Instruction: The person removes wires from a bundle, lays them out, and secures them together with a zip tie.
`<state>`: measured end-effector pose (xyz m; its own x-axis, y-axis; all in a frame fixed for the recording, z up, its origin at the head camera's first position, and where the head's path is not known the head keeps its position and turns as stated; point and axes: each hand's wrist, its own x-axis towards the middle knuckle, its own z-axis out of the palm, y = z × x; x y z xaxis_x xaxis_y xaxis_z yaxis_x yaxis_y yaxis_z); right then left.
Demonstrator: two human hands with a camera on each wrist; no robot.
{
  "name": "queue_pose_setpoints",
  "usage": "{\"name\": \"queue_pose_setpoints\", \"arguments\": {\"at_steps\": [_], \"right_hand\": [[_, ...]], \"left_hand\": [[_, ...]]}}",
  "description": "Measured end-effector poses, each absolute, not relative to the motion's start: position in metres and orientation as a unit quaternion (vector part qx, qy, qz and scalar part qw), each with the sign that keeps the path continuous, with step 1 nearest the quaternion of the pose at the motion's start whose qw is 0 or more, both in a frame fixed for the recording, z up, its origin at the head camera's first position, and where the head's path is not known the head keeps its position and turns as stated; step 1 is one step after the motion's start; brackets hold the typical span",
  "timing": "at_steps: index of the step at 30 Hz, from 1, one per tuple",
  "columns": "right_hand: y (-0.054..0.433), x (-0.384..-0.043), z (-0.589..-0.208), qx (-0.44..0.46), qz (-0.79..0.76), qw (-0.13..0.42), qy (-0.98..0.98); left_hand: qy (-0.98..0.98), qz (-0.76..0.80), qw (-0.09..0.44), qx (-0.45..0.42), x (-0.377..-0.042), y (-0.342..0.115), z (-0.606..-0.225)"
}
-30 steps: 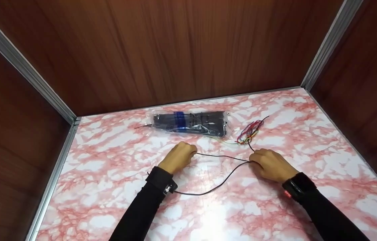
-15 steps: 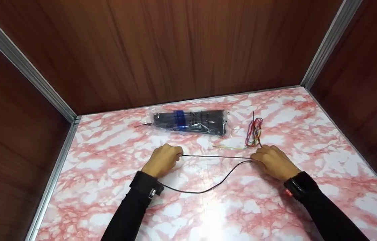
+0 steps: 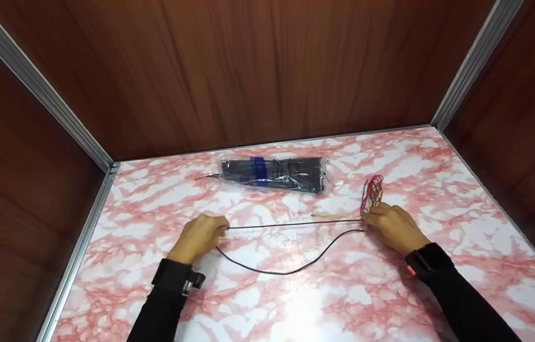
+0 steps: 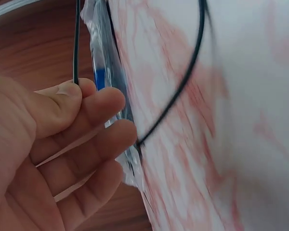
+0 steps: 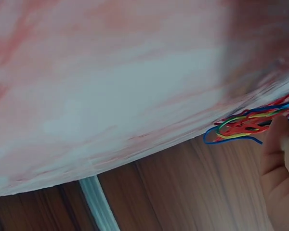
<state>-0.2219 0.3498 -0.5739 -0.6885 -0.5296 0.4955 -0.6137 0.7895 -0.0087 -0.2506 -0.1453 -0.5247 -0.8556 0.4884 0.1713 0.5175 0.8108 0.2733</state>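
My left hand (image 3: 198,237) pinches a thin black wire (image 3: 291,223) between thumb and index finger, the other fingers loosely bent in the left wrist view. From there the wire runs almost straight across to my right hand (image 3: 396,228), whose thumb and fingers pinch it. A second stretch of black wire sags in a curve between the hands, low over the table. Just beyond the right fingertips is a looped bundle of coloured wires (image 3: 373,192), red, blue, yellow and green, partly hidden by that hand. In the right wrist view the bundle (image 5: 245,126) appears beside the fingers.
A clear plastic bag (image 3: 291,173) of black strips, with a blue band around them, lies at the back of the pink-and-white marbled table (image 3: 153,190). A thin dark strand pokes out at its left. Brown wood-grain panels (image 3: 248,71) with metal frames enclose three sides.
My left hand has moved left, drawing the black wire from slack to nearly straight. The right hand has shifted slightly right, and the coloured bundle has turned and been pulled closer to it.
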Motion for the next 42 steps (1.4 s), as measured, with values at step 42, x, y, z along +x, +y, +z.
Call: {"name": "queue_pose_setpoints", "arguments": {"at_steps": [42], "right_hand": [[0.359,-0.186,-0.576,0.311,0.107,0.199,-0.923]], "left_hand": [[-0.948,-0.110,0.100,-0.282,-0.205,-0.194,-0.558]]}}
